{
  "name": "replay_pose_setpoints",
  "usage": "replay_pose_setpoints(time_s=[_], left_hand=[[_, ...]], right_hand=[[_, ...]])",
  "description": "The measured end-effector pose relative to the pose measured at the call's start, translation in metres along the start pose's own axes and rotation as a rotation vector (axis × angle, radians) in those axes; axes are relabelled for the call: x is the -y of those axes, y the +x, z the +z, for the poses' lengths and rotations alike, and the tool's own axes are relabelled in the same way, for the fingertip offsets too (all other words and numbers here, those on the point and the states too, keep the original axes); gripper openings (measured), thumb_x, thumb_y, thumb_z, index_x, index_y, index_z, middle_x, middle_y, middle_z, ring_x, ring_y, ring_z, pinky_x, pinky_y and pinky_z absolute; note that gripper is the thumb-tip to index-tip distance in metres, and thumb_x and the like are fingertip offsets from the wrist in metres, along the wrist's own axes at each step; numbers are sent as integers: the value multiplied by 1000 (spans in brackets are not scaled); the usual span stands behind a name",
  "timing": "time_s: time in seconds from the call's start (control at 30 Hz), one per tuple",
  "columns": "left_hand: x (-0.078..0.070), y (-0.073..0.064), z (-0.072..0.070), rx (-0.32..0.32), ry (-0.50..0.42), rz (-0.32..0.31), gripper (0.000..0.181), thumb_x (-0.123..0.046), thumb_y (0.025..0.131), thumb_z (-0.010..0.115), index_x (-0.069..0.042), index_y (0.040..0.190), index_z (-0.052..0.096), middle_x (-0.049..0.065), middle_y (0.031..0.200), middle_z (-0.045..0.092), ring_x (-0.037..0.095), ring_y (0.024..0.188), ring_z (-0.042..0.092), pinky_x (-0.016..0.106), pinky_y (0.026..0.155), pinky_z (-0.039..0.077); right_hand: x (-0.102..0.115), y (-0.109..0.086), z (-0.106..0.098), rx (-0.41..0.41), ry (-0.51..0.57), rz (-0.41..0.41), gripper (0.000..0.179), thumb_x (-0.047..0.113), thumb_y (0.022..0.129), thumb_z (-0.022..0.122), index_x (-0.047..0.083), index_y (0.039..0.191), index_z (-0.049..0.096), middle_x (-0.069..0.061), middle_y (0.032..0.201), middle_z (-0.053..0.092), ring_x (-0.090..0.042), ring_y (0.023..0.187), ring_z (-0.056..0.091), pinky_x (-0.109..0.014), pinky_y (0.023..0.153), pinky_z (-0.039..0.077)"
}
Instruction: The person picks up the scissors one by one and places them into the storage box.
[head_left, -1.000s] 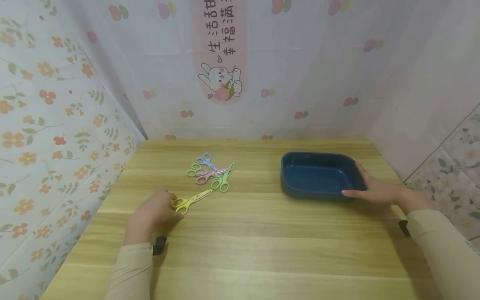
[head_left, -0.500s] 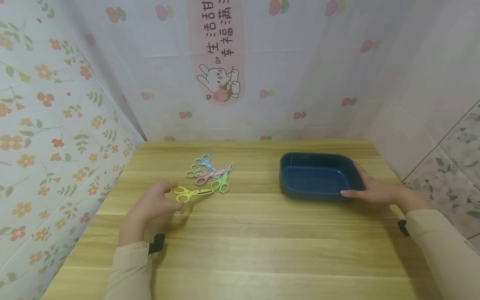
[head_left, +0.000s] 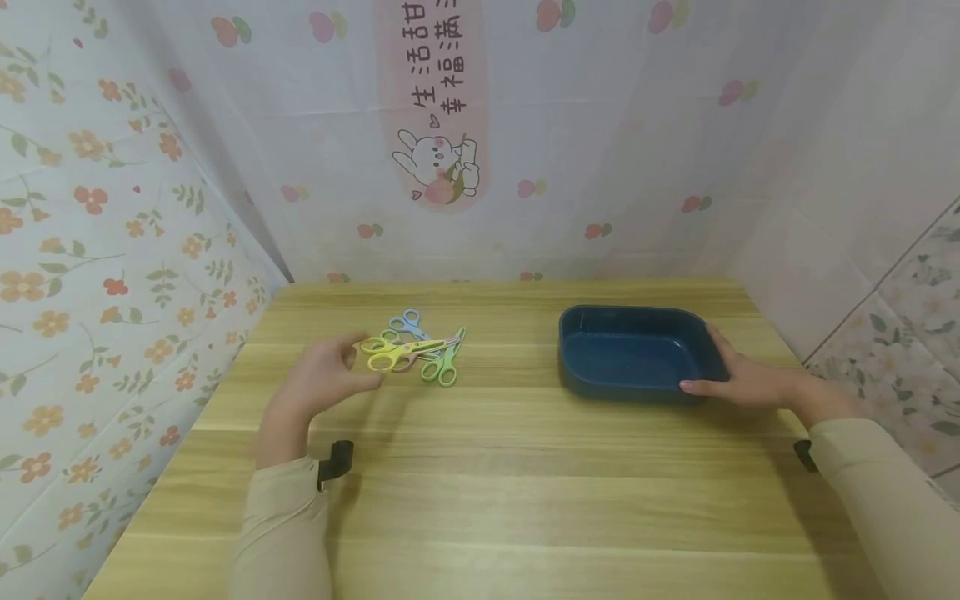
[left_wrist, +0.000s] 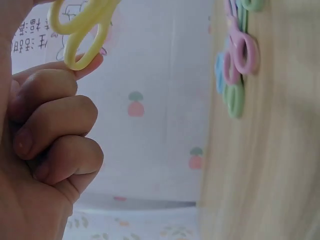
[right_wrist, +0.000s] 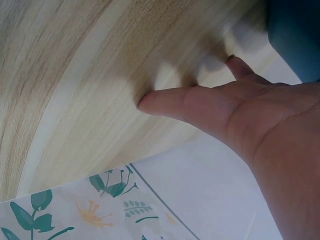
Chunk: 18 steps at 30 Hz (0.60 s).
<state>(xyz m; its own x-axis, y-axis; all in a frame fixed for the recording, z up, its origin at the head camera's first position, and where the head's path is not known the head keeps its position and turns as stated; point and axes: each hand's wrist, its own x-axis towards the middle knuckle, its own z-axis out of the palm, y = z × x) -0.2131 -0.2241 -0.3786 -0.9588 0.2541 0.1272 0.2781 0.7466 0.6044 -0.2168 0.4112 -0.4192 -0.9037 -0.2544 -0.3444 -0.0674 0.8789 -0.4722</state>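
Note:
My left hand pinches the handle rings of yellow scissors, blades pointing right over the other scissors. The left wrist view shows its remaining fingers curled into the palm. Blue scissors, pink scissors and green scissors lie in an overlapping cluster; the yellow pair partly hides the pink one in the head view. At the right, my right hand rests spread against the end of a dark blue rectangular dish. Its thumb lies along the front corner, while other fingers reach down to the tabletop.
The wooden table meets a printed curtain at its back edge. Flowered fabric hangs at the left, and another pale curtain stands at the right. A black strap piece juts from the left wrist.
My left hand has lifted the yellow scissors off the table and carried them up and right, over the other scissors. The right hand and dish have stayed in place.

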Motion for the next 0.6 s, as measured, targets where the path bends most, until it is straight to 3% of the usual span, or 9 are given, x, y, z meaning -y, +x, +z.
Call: replay_pose_setpoints(time_s=[0.07,0.27,0.47,0.6], left_hand=[[-5,5,0,4,-14,-10,68,-22,83,80,-2,145,60,-2,64,37,13,54,32,28,50,31],[-25,25,5,16,-57,-17,72,-35,83,85,-10,146,63,-2,74,48,15,65,41,29,57,37],[-51,47,14,69,-106,71,66,-30,83,83,-8,143,65,-10,57,42,8,51,36,24,50,34],[-77,61,20,114,-154,149,66,-27,82,84,-6,142,65,-10,56,33,9,51,31,23,48,30]], right_hand=[[0,0,0,4,7,2,125,57,101,64,10,161,-36,-48,166,-12,-78,145,9,-87,110,24],[0,0,-1,11,-5,12,125,58,102,63,9,161,-36,-48,166,-13,-78,145,10,-87,109,26],[3,-2,0,15,-4,17,125,59,101,63,9,161,-35,-47,166,-15,-78,145,9,-87,109,26],[3,-2,1,6,-2,13,126,58,101,63,8,161,-35,-47,166,-14,-78,145,10,-87,110,25]])
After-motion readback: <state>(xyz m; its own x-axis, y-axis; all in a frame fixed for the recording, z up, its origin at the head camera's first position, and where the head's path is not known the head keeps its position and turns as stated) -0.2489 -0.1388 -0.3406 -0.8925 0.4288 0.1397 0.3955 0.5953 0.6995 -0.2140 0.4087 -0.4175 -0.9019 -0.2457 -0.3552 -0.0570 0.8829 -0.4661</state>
